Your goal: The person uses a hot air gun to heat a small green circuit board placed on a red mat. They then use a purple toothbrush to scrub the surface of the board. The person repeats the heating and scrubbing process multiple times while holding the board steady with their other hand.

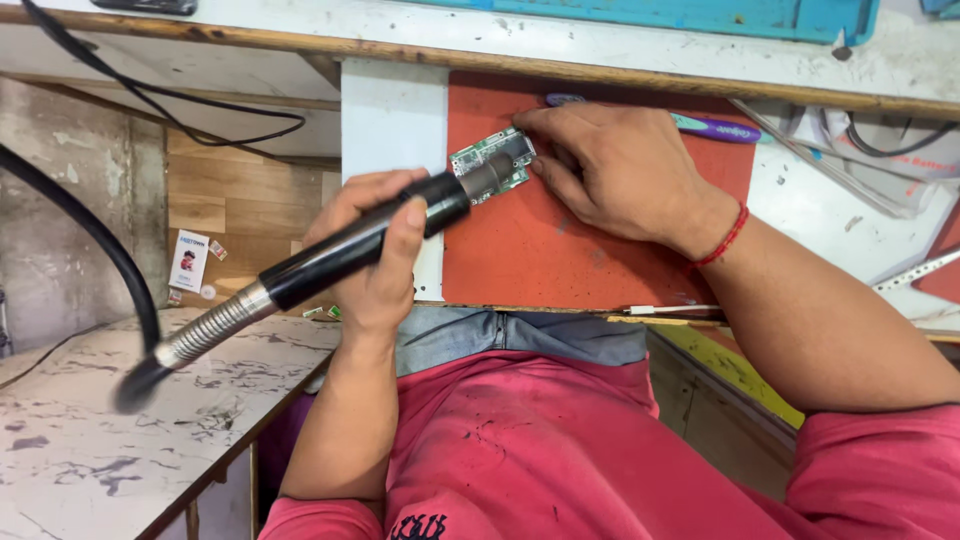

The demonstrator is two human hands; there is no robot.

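My left hand (375,262) grips a black rotary-tool handpiece (335,258) with a metal spring neck and a flexible shaft running off to the lower left. The tool's tip rests on a small green circuit board (482,153). My right hand (612,165), with a red thread at the wrist, presses its fingertips on the board's right edge and pins it to an orange work mat (530,250).
A purple-handled brush (715,128) lies at the mat's far edge behind my right hand. A teal mat (700,15) sits on the upper shelf. A thick black cable (100,240) arcs at the left over a marbled white tabletop (70,440). Cables and papers lie at the right.
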